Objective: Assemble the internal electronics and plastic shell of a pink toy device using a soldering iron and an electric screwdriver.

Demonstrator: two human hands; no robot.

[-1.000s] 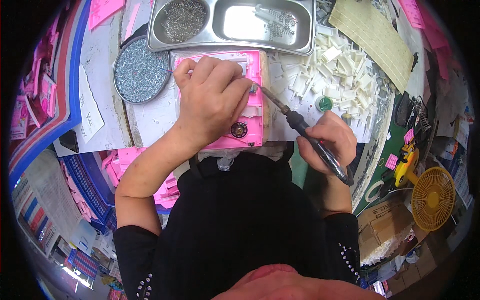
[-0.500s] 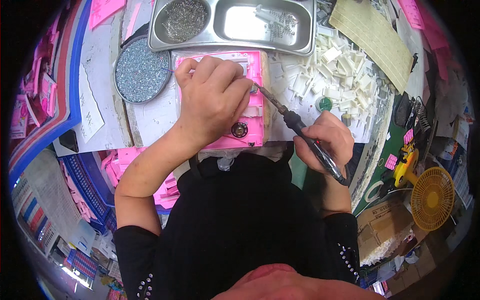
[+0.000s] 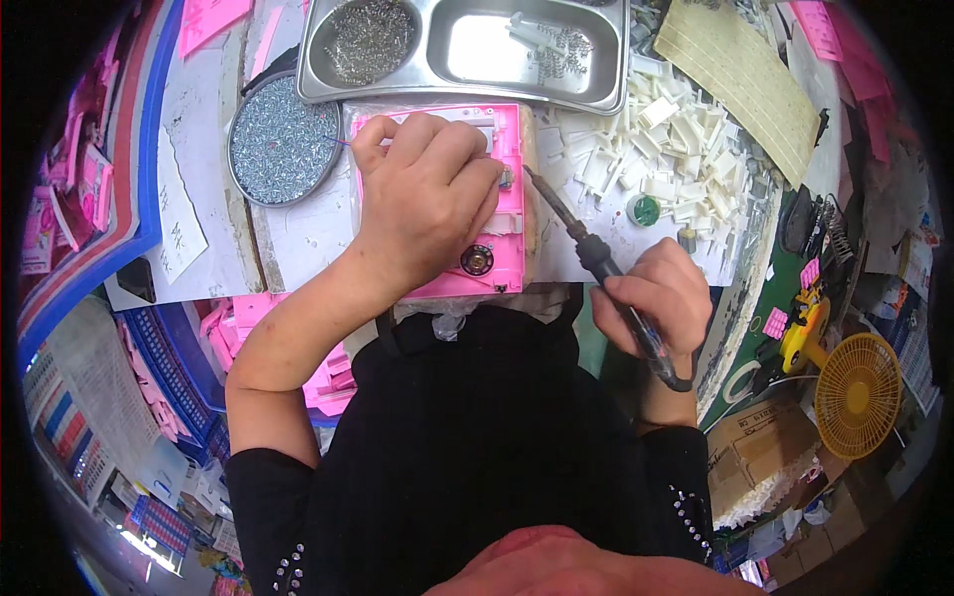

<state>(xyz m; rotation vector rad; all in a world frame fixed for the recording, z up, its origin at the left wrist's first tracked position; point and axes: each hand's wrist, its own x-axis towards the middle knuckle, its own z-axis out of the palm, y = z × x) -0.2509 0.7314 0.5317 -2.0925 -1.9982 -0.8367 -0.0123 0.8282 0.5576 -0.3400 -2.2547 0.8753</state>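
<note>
In the head view, the tip of the soldering iron [image 3: 601, 258] has just pulled away from the small metal part [image 3: 506, 179]. A moment ago it is right at that part; now it sits by the right edge of the pink case [image 3: 508, 272], so it looks like the heat is off the part for now. The right hand [image 3: 668, 298] has its fingers clamped around the iron's black handle. The left hand [image 3: 422, 194] stays put on the case, its fingers bent close by the part, but I can't tell if they pinch anything. The case lies under that hand, just below the metal tray [image 3: 477, 92], with a round black part [image 3: 477, 259] in it.
</note>
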